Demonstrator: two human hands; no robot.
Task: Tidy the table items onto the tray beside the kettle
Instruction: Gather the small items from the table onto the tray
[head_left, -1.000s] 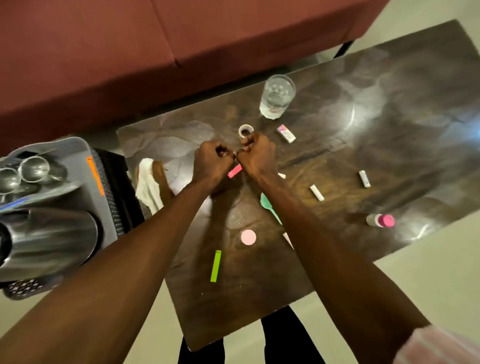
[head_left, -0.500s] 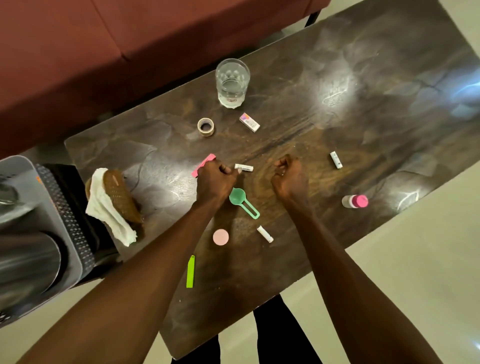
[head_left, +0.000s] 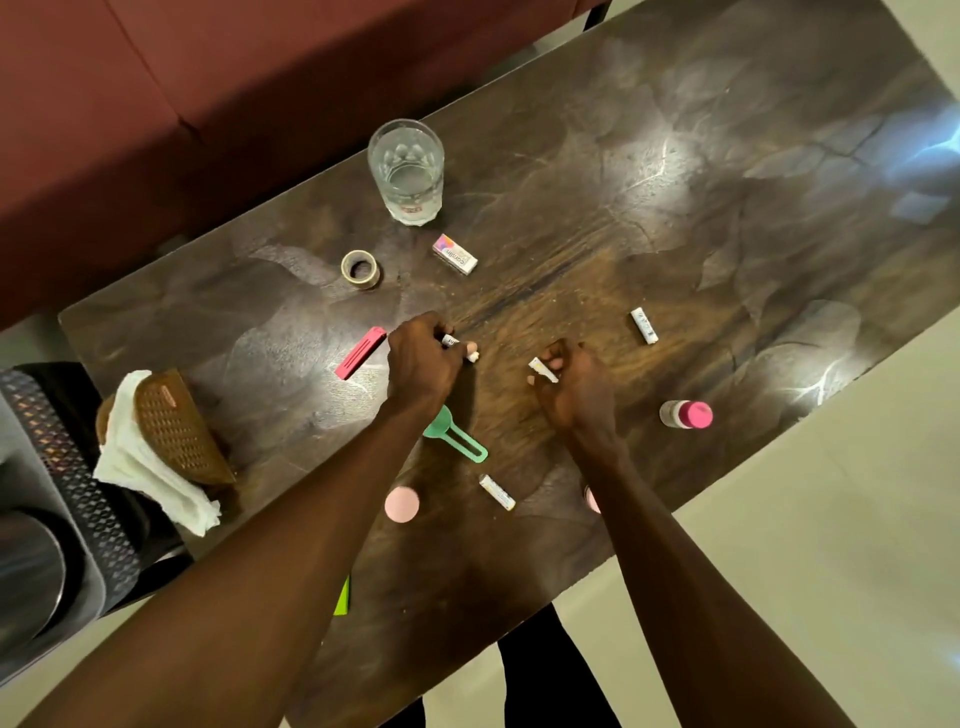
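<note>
On the dark table (head_left: 649, 218), my left hand (head_left: 422, 364) curls round a small white tube (head_left: 460, 347) at mid-table. My right hand (head_left: 574, 387) pinches another small white tube (head_left: 543, 370) just to the right. Two more white tubes lie loose, one (head_left: 644, 325) further right and one (head_left: 497, 491) near the front edge. A pink clip (head_left: 360, 352), a green scoop (head_left: 457, 439), a pink round lid (head_left: 401, 503), a pink-capped bottle (head_left: 685, 414), a tape roll (head_left: 360, 269), a small box (head_left: 455, 253) and a glass (head_left: 406, 171) lie around. The grey tray (head_left: 31, 483) and kettle (head_left: 26, 571) are at the left edge.
A brown holder with white napkins (head_left: 161, 452) sits at the table's left end. A green strip (head_left: 343, 597) shows under my left forearm. A red sofa (head_left: 208, 78) runs along the far side. Pale floor lies to the right.
Both hands drew back from the tape roll to mid-table. The left now grips a white tube and the right has picked up another. The view shifted right, away from the tray.
</note>
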